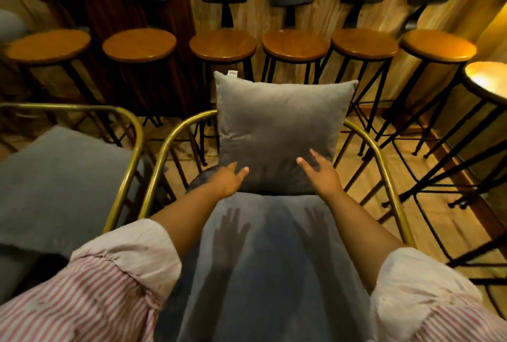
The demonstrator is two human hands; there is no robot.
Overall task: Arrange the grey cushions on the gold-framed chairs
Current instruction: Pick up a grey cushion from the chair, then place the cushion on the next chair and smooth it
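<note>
A grey cushion (277,127) stands upright against the curved back of a gold-framed chair (167,144), resting on its grey seat pad (274,259). My left hand (229,181) hovers at the cushion's lower left corner with fingers spread, holding nothing. My right hand (319,173) is at the lower right of the cushion, also with fingers apart; whether the fingertips touch the fabric I cannot tell. Another grey cushion (55,188) lies tilted on a second gold-framed chair (134,133) to the left.
A row of several bar stools (223,45) with round wooden seats and black metal legs stands close behind the chairs along a wooden wall. Another stool (485,81) is at the right edge. The floor is wooden planks (367,204).
</note>
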